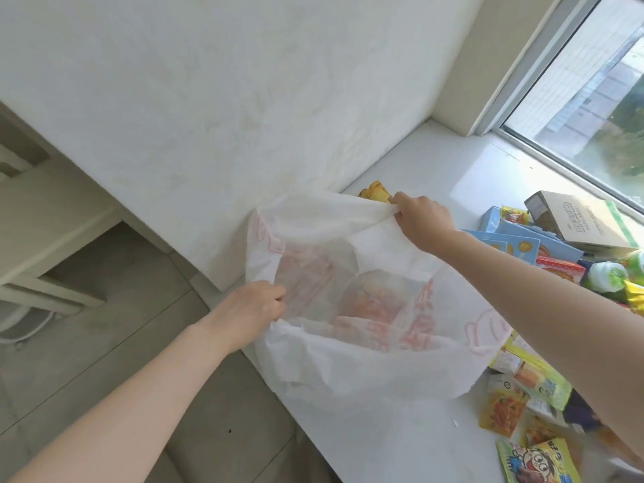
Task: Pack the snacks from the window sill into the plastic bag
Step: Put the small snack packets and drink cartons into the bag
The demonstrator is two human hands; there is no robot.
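Note:
A white plastic bag (pixel 348 364) with red print lies on the window sill (pixel 435 162), its mouth spread wide. My left hand (pixel 256 306) grips the near-left rim of the bag. My right hand (pixel 423 217) pinches the far rim and holds it up. Through the thin plastic, reddish packets show faintly inside the bag. Snacks lie to the right: blue boxes (pixel 519 238), a red box (pixel 561 271), a brown carton (pixel 578 221), yellow packets (pixel 505 409) and a cartoon packet (pixel 538 461). A yellow snack (pixel 374 191) peeks out behind the bag.
The window (pixel 592 92) runs along the far right of the sill. A white wall (pixel 209 99) stands behind the bag. The sill's left edge drops to a grey tiled floor (pixel 104 308). Pale furniture (pixel 41 217) stands at the far left.

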